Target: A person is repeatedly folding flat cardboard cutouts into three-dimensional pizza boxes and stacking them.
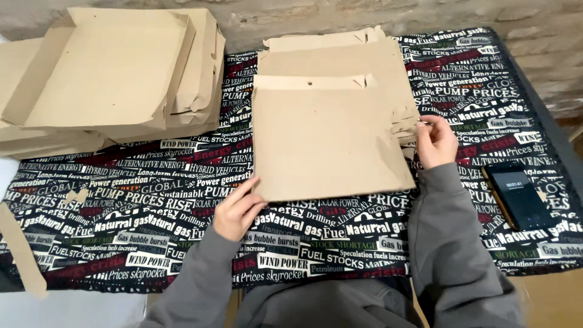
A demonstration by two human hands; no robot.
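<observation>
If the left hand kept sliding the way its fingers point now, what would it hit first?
The left hand points up and right, fingers already on the near-left corner of the flat cardboard sheet. Going on, it would likely slide over or push that sheet.

We see a table (549, 130) covered by a black cloth (152, 212) printed with white and red lettering. At ten o'clock on it sits a heap of folded cardboard boxes (109, 73). At twelve o'clock lies a stack of flat cardboard blanks (331, 127). At three o'clock rests a dark phone (516, 195), screen up. At nine o'clock a small cardboard scrap (76, 195) lies, and at eight o'clock a cardboard strip (21, 252) hangs over the edge.
</observation>
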